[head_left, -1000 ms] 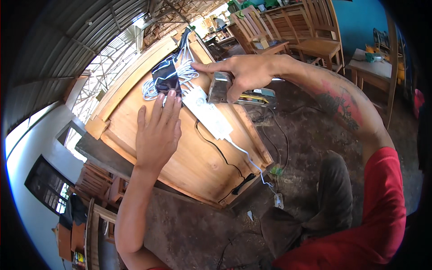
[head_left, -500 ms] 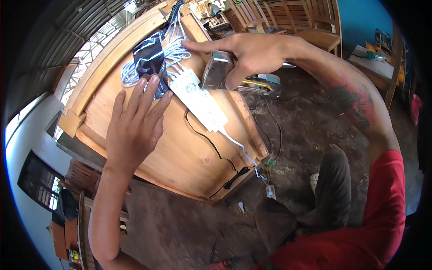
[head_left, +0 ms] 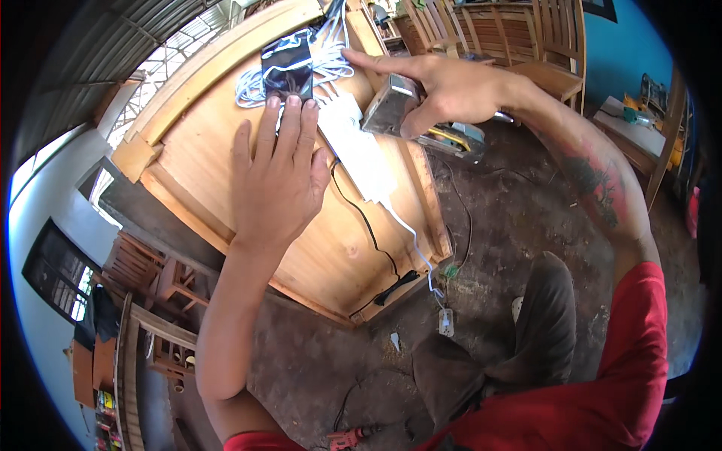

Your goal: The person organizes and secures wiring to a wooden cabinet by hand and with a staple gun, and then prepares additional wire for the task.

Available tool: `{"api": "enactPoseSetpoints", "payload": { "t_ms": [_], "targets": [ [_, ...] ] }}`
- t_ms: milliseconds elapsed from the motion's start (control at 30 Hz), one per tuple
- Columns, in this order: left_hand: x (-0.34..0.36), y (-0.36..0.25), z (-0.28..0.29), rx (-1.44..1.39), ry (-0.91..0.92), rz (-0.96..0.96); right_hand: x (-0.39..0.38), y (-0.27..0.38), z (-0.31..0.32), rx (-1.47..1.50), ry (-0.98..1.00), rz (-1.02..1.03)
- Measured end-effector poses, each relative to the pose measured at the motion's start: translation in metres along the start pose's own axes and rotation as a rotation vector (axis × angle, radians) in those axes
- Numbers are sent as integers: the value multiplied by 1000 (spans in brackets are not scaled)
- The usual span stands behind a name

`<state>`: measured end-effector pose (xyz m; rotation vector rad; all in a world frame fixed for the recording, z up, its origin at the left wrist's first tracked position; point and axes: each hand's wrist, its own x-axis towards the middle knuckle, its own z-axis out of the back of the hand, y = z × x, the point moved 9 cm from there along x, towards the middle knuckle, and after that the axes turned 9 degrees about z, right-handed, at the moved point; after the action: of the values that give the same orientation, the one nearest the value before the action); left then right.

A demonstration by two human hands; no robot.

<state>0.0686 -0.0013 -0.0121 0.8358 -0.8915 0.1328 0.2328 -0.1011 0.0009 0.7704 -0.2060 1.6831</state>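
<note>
The back panel of a wooden piece of furniture [head_left: 210, 180] lies before me, bearing a glossy black box [head_left: 286, 68] bound with coiled white cables [head_left: 331, 64] and, beside it, a white power strip [head_left: 359, 161]. My left hand [head_left: 278, 180] is flat and open, its fingertips on the box's lower end. My right hand [head_left: 462, 90] grips a metal staple gun [head_left: 383, 109] over the panel's right edge; its index finger stretches to the cable coil. A thin black cord [head_left: 357, 210] runs down the panel to a dark bundle [head_left: 395, 287].
Wooden chairs [head_left: 556, 68] stand behind at right, near a small table [head_left: 632, 128] with tools. More wooden furniture [head_left: 135, 263] is at left. On the dirty floor [head_left: 504, 210] are cords, a small socket box [head_left: 445, 322] and a red drill [head_left: 344, 440]. My bent leg [head_left: 541, 316] is below.
The view has shifted. My left hand has moved from lower left of the box back onto its lower end; my right hand still holds the staple gun with index finger at the cables.
</note>
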Motion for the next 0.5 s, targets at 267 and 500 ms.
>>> {"api": "enactPoseSetpoints", "payload": {
  "t_ms": [267, 500],
  "targets": [
    [4, 10, -2, -49, -87, 1, -2, 2, 6, -47, 87, -64],
    [0, 13, -1, -21, -64, -20, -67, 23, -9, 484, -81, -165]
  ]
}}
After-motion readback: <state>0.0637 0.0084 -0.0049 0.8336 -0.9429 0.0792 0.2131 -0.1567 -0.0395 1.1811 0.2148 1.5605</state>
